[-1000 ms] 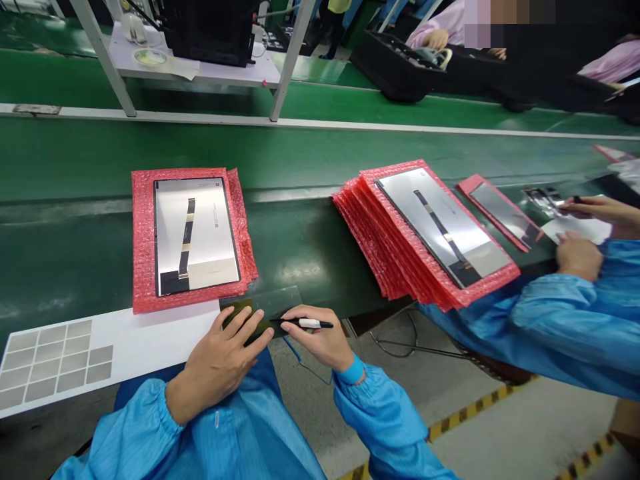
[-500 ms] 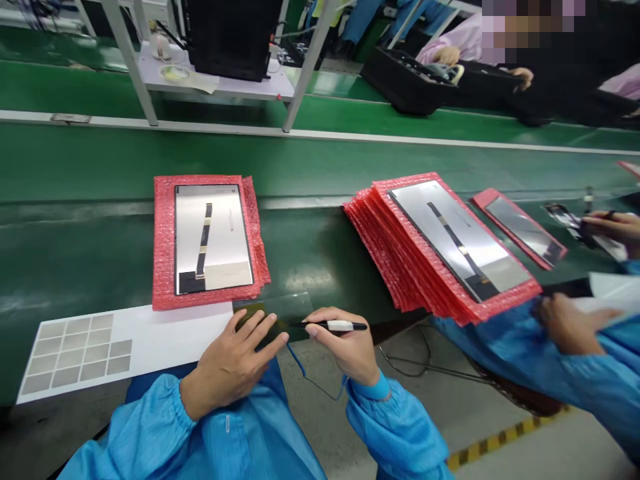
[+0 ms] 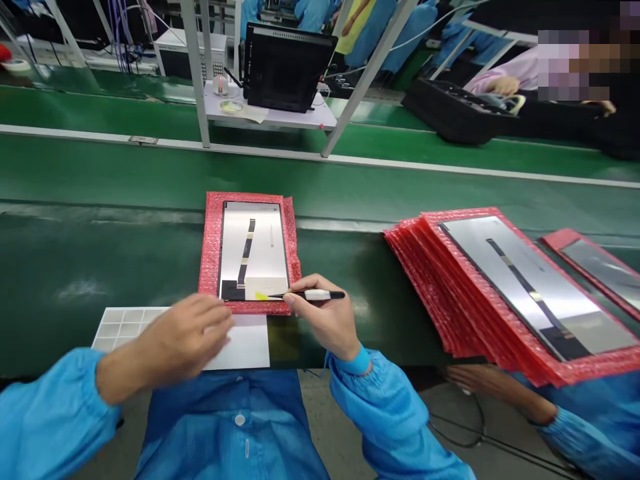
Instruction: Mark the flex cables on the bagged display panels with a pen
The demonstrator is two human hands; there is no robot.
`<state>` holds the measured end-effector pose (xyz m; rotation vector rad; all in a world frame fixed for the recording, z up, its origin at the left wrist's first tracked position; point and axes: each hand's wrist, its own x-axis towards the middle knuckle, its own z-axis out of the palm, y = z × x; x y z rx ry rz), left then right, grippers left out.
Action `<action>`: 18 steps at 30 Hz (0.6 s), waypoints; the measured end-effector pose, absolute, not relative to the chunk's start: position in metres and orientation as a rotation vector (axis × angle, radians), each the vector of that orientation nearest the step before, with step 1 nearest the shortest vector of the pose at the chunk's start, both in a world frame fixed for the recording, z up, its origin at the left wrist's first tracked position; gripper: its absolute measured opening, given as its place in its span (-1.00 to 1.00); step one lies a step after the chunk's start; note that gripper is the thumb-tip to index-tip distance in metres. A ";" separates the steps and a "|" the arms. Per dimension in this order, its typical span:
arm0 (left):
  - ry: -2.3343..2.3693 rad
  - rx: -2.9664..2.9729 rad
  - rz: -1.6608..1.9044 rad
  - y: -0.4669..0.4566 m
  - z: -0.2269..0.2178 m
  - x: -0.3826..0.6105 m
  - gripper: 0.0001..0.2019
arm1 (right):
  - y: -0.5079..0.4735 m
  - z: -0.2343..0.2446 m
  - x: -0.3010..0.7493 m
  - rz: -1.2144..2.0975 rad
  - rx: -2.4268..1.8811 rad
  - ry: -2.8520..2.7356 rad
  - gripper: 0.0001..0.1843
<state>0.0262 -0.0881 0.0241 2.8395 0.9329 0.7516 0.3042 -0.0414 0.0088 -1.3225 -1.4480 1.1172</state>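
Between the thumb and fingers of my right hand [image 3: 327, 317] is a pair of black tweezers [image 3: 317, 295] with a white band. At its tip a small yellow piece of tape [image 3: 261, 296] lies over the bottom edge of a display panel [image 3: 267, 250]. The panel, silver with a dark flex cable [image 3: 246, 253] on its back, rests on red bubble wrap [image 3: 213, 247]. My left hand [image 3: 193, 330], slightly blurred, hovers by the lower left corner, fingers loosely bent and nothing visible in them. Below it lies a white sheet [image 3: 247, 343] with a grid of grey squares.
To the right leans a stack of red bubble-wrap sheets [image 3: 425, 280] topped by another panel [image 3: 530, 280]. Beyond it is one more wrapped panel [image 3: 605, 267]. A co-worker's hand [image 3: 495, 387] shows beneath the stack. A monitor [image 3: 290, 67] stands on a shelf at the back.
My right hand has brought the tweezers to the panel's bottom edge, with the yellow piece now at the tip. My left hand has lifted off the dark yellowish film beside the white sheet.
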 end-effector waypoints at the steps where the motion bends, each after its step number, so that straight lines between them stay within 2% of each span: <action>1: 0.929 2.879 0.722 -0.072 0.019 0.017 -0.83 | -0.037 0.008 0.299 1.123 -1.321 -1.449 -0.77; 4: 0.798 2.895 0.794 -0.035 -0.002 0.000 -0.82 | -0.028 0.004 0.288 1.147 -1.326 -1.455 -0.78; 9: 0.660 2.763 1.011 -0.021 -0.028 -0.006 -0.67 | -0.020 0.002 0.275 1.236 -1.317 -1.458 -0.75; 13: 0.646 2.725 1.049 -0.025 -0.034 -0.007 -0.64 | -0.015 0.004 0.265 1.317 -1.300 -1.446 -0.74; 18: 0.667 2.707 1.065 -0.025 -0.035 -0.006 -0.65 | -0.012 0.001 0.262 1.251 -1.357 -1.486 -0.77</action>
